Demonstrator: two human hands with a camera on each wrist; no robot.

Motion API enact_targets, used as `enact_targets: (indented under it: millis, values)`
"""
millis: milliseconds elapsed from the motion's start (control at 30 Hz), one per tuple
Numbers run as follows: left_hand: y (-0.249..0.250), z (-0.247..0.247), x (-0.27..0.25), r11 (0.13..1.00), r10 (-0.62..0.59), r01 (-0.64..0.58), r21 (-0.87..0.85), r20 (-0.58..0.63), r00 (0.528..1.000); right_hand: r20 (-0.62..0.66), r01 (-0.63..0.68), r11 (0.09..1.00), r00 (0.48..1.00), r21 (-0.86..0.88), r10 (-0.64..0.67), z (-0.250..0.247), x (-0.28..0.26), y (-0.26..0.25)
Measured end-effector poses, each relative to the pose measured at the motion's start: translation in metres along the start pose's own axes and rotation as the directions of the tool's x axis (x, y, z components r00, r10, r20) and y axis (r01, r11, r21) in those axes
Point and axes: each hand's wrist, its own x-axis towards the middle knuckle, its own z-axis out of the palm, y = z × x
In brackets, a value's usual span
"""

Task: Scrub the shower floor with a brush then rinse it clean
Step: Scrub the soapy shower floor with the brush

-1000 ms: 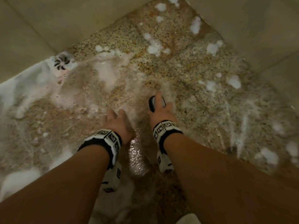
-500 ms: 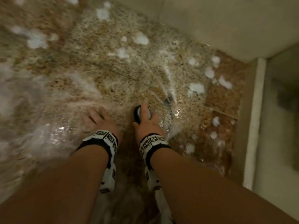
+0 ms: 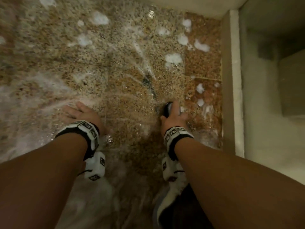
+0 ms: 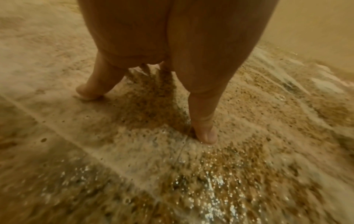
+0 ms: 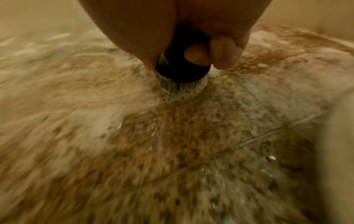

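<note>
The wet, speckled shower floor (image 3: 125, 66) is soapy. At about seven o'clock, the left hand (image 3: 82, 114) lies flat with fingers spread, likely to prop the person up. At about four o'clock, the right hand (image 3: 175, 116) grips the brush (image 5: 182, 75), bristles pressed down. Foam blobs (image 3: 173, 59) wait farther off at one o'clock.

Most of our round black scrub brush with pale bristles (image 5: 182, 77) is covered by our right hand (image 3: 174, 118); from the head view only a dark sliver shows past the fingers (image 5: 195, 55). In the left wrist view our left hand (image 4: 168, 45) hides its own middle fingers, and two fingertips alone reach the speckled, wet stone shower floor (image 3: 125, 63). Below the fingers both wrist views smear into blur. Both forearms are cut off by the head view's lower edge.
</note>
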Motion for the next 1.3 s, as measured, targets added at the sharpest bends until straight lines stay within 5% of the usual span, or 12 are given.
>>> enact_targets:
  millis: [167,333,467,533,700,800,867,967,1100,1300]
  values:
    - [-0.003,0.002,0.005,1.0,0.021,-0.021,-0.004,0.006,1.0,-0.115,-0.071,0.997,0.99,0.039,0.075,0.004,0.009,-0.014]
    - [0.001,0.001,0.004,0.999,0.014,-0.014,0.033,-0.009,1.0,0.109,0.338,0.918,0.94,-0.206,-0.322,0.053,-0.033,-0.039]
    - [0.001,0.002,0.002,1.0,0.014,-0.014,0.025,-0.019,1.0,0.24,0.474,0.811,0.879,-0.343,-0.413,0.06,-0.043,-0.007]
    - [0.0,0.003,0.001,0.999,0.02,-0.019,0.034,-0.024,1.0,0.154,0.405,0.871,0.914,-0.277,-0.376,0.039,-0.035,0.01]
    - [-0.003,0.004,0.003,1.0,0.023,-0.022,0.014,-0.037,0.999,-0.051,0.038,0.995,0.998,-0.096,-0.043,-0.009,-0.001,0.007]
    - [-0.003,0.003,0.004,1.0,0.022,-0.022,-0.005,-0.037,0.999,-0.087,0.097,0.994,0.991,-0.052,-0.102,0.003,-0.001,-0.013]
    - [-0.007,0.003,0.005,0.999,0.031,-0.032,-0.035,-0.038,0.999,0.005,0.284,0.952,0.959,-0.112,-0.285,0.034,-0.018,-0.03]
    - [-0.015,0.011,0.01,0.993,0.073,-0.08,-0.09,-0.077,0.994,0.187,0.54,0.791,0.841,-0.286,-0.507,0.082,-0.054,-0.04]
    - [-0.028,0.018,0.009,0.988,0.132,-0.139,-0.072,-0.099,0.986,0.365,0.652,0.623,0.758,-0.432,-0.541,0.091,-0.067,-0.01]
    - [-0.062,0.007,0.005,0.961,0.251,-0.258,-0.097,-0.077,0.965,0.155,0.404,0.802,0.914,-0.44,-0.376,0.036,-0.026,-0.002]
